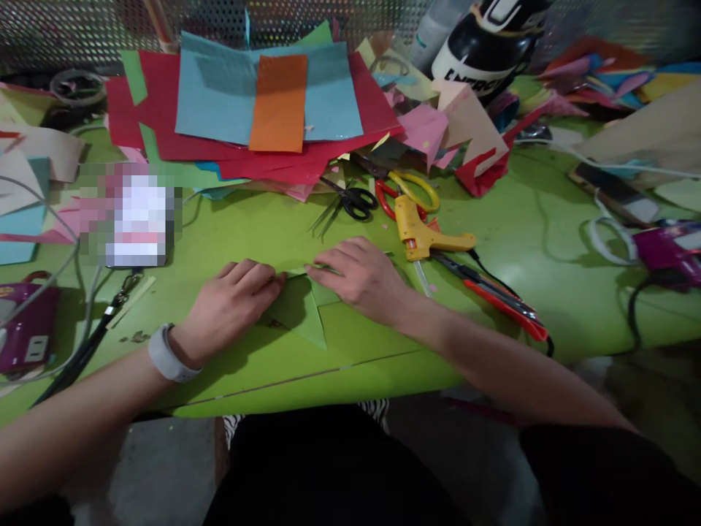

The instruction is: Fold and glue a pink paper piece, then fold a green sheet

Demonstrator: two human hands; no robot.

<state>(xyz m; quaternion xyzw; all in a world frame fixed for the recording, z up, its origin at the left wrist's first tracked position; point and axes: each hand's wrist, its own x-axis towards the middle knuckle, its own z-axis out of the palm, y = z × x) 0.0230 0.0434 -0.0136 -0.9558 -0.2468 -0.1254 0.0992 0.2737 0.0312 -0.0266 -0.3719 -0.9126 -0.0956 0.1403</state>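
A piece of green paper [301, 310] with a pointed lower corner lies on the green table, close in colour to it. My left hand [241, 296] pinches its upper left edge, fingers curled over the paper. From the other side my right hand [358, 281] pinches the upper edge, the two sets of fingertips a small gap apart. A white band [171, 354] circles my left wrist. Just beyond my right hand lie a yellow glue gun [413, 228], a red-handled box cutter [507, 303] and black-handled scissors [355, 201].
Stacked red and blue sheets [213, 95] with an orange strip [279, 102] lie at the back. A black-and-white bottle [482, 55] stands behind paper scraps. A lit phone [139, 219] lies left, near a purple device [27, 325] with cables. Yellow-handled scissors [424, 191] lie beside the glue gun.
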